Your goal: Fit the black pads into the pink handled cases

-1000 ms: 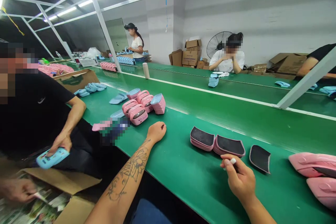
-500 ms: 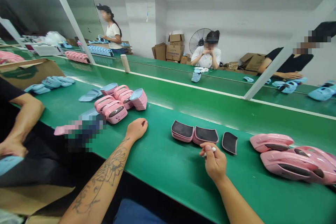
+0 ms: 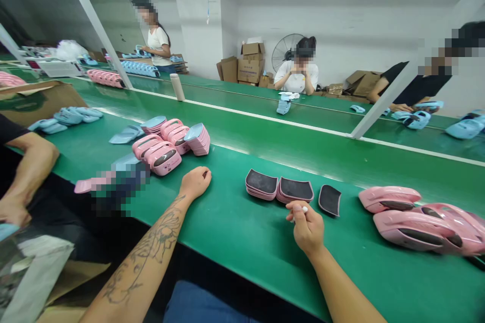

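My left hand (image 3: pixel 196 181) rests as a loose fist on the green belt (image 3: pixel 235 232), with nothing visible in it. My right hand (image 3: pixel 306 224) is closed around a small white object (image 3: pixel 303 209), pinched between thumb and fingers. Just beyond it lie pink pads with black faces (image 3: pixel 279 189), two short stacks and one single pad (image 3: pixel 329 200). To the right sit large pink shells (image 3: pixel 417 222). A cluster of pink cases (image 3: pixel 166 146) lies to the left of my left hand.
A person in black sits at my left with a cardboard box (image 3: pixel 34 101) behind. Blue parts (image 3: pixel 68 117) lie on the belt's far left. A white frame post (image 3: pixel 382 106) crosses at right. Other people work along the far belt, near boxes and a fan (image 3: pixel 284 50).
The view has swung right and down, bringing the pink shells further into sight. Both my hands have stayed where they were on the belt.
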The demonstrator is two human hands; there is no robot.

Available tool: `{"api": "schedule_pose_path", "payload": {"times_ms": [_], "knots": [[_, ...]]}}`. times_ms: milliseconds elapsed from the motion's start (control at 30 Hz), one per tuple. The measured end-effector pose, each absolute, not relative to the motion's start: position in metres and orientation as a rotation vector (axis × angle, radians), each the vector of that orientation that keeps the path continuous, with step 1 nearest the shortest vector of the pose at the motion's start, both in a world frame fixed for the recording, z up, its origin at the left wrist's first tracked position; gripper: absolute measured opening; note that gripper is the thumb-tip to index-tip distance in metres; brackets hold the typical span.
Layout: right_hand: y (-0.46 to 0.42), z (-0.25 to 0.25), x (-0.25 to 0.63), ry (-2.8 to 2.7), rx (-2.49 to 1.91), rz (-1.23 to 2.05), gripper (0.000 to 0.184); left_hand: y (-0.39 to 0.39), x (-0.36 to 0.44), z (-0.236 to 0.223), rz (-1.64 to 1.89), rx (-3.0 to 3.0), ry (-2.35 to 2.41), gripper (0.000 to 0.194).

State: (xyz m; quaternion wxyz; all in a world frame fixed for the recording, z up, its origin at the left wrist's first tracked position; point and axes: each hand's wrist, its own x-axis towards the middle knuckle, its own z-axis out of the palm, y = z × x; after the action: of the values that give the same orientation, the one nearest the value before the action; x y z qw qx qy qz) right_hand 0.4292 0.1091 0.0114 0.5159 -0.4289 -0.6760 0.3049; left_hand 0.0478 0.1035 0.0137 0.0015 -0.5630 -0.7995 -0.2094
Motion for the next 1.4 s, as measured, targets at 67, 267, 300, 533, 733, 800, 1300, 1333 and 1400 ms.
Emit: {"api": "schedule_pose_path", "payload": {"times_ms": [67, 267, 300, 533, 733, 800, 1300, 1333, 1400], "knots": [[0.1097, 0.0114, 0.4302, -1.619, -1.029, 0.726, 0.041, 0.1035, 0.0479, 0.0137, -0.655, -1.767, -2.51, 0.029], [0.1122, 0.0085, 0.4311, -1.591, -1.006, 0.74, 0.039, 0.1031, 0.0496, 0.0146, -0.634, -1.762, -2.516, 0.029], [0.1123, 0.0083, 0.4308, -1.587, -1.006, 0.745, 0.039, 0.1031, 0.0499, 0.0148, -0.633, -1.76, -2.517, 0.029], [0.111, 0.0121, 0.4299, -1.585, -1.015, 0.765, 0.038, 0.104, 0.0501, 0.0152, -0.628, -1.754, -2.52, 0.029], [0.1114, 0.0125, 0.4289, -1.55, -1.064, 0.744, 0.041, 0.1037, 0.0507, 0.0173, -0.634, -1.757, -2.537, 0.029], [0.1119, 0.0125, 0.4287, -1.54, -1.086, 0.729, 0.042, 0.1039, 0.0509, 0.018, -0.644, -1.755, -2.544, 0.029], [0.1125, 0.0146, 0.4299, -1.534, -1.036, 0.759, 0.039, 0.1036, 0.0507, 0.0168, -0.643, -1.753, -2.546, 0.029], [0.1122, 0.015, 0.4294, -1.561, -1.018, 0.778, 0.039, 0.1036, 0.0508, 0.0171, -0.645, -1.755, -2.547, 0.029], [0.1117, 0.0156, 0.4287, -1.609, -0.993, 0.807, 0.039, 0.1036, 0.0511, 0.0174, -0.65, -1.757, -2.547, 0.029]]}}
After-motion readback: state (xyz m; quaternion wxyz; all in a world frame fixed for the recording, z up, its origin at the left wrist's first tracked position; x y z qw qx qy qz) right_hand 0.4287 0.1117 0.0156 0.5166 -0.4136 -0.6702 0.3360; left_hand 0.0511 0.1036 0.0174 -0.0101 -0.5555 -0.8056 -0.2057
